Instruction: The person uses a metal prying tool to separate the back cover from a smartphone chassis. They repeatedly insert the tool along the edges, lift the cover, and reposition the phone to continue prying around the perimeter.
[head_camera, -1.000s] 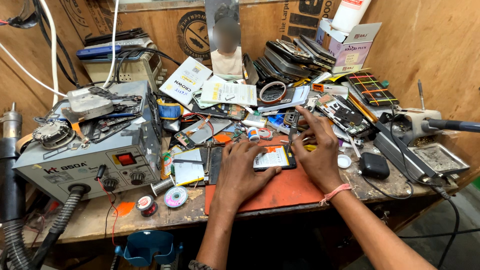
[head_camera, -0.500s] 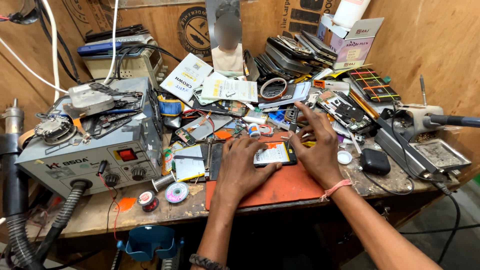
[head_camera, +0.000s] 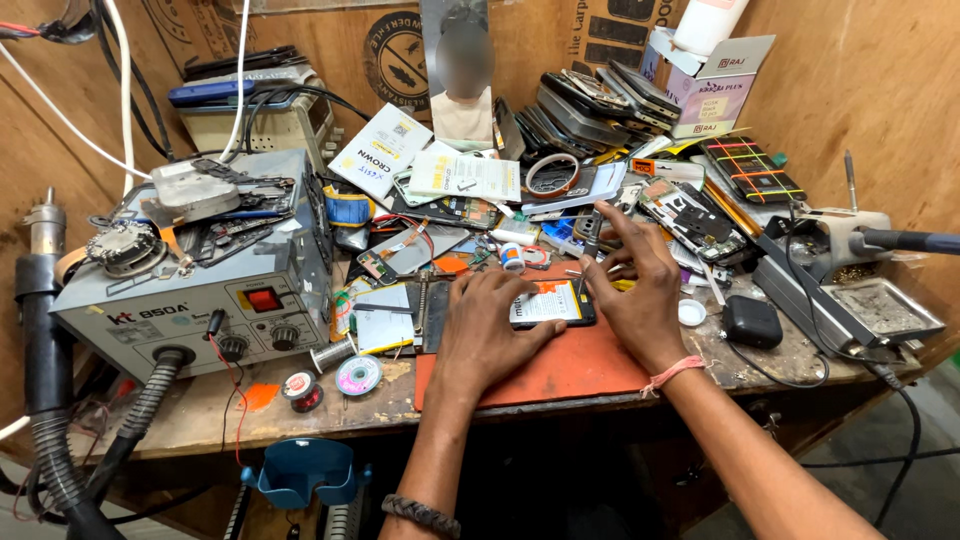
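The opened phone (head_camera: 545, 303) is lying on the orange work mat (head_camera: 560, 370), pinned flat under the left hand (head_camera: 487, 335), whose palm is spread open with the fingers resting along the phone's near edge. The right hand (head_camera: 637, 290) is curled just to the right of the phone and looks closed around a thin dark tool, probably tweezers (head_camera: 590, 262), with the index finger stretched forward; the grip itself is mostly hidden, so that part can't be sworn to. Solder wire spools (head_camera: 358, 376) are sat to the left of the left hand, the grey hot-air station (head_camera: 200, 290) further left still, and a black earbud-style case (head_camera: 751, 321) just right of the right wrist. For this kind of work, the phone is best kept pressed down evenly so it doesn't skate on the mat, and the tool tip should be brought in low and gently, since the exposed battery can be punctured easily.
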